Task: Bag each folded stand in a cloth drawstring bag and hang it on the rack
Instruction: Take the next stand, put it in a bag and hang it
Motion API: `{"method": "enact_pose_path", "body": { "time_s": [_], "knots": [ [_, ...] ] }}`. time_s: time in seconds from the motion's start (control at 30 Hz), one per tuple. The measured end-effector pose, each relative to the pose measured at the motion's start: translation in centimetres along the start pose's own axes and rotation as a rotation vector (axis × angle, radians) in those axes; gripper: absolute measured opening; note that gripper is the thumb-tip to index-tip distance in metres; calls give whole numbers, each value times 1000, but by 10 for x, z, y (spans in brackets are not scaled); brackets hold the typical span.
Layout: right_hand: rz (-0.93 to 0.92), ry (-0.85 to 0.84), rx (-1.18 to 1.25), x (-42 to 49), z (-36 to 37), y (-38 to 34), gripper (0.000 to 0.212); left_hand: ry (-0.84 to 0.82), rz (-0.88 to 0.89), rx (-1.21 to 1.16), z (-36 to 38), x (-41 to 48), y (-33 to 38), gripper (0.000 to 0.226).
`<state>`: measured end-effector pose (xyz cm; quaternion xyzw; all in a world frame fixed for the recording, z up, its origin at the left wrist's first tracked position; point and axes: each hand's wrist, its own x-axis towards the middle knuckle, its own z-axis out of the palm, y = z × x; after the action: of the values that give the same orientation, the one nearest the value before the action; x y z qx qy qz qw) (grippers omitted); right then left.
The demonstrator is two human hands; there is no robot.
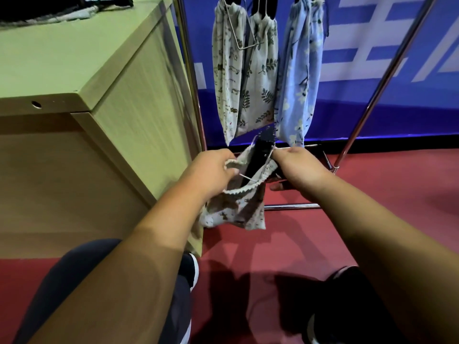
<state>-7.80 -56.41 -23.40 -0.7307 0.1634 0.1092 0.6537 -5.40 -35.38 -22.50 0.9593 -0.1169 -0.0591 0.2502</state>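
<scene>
A pale printed cloth drawstring bag [236, 207] hangs between my hands, its mouth open. A black folded stand [260, 155] sticks out of that mouth, its lower part inside the bag. My left hand [211, 170] grips the bag's left rim. My right hand [298, 167] pinches the right rim and the drawstring. On the metal rack [188, 70] behind hang three filled bags: two pale leaf-print ones [260, 78] and a light blue floral one [303, 70].
A light wooden table [62, 70] stands at the left, with dark and pale cloth items [49, 8] at its far edge. The rack's slanted right pole [387, 75] and low crossbar [293, 206] lie ahead. Red floor, blue wall banner, my legs and shoes below.
</scene>
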Motion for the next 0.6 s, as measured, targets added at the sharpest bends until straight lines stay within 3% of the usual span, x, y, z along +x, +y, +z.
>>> {"method": "enact_pose_path", "body": {
  "time_s": [0.07,0.2,0.4,0.6],
  "knots": [
    [55,31,4,1,-1,3,23,40,-27,-26,-1,3,-7,7],
    [116,84,-4,3,-8,2,20,80,-53,-15,0,3,-11,22],
    [70,-16,5,-5,-10,-3,18,102,-80,90,-10,3,-3,40],
    [56,-167,-89,-6,-13,2,15,-8,-139,-40,-15,4,-7,38]
  ]
}}
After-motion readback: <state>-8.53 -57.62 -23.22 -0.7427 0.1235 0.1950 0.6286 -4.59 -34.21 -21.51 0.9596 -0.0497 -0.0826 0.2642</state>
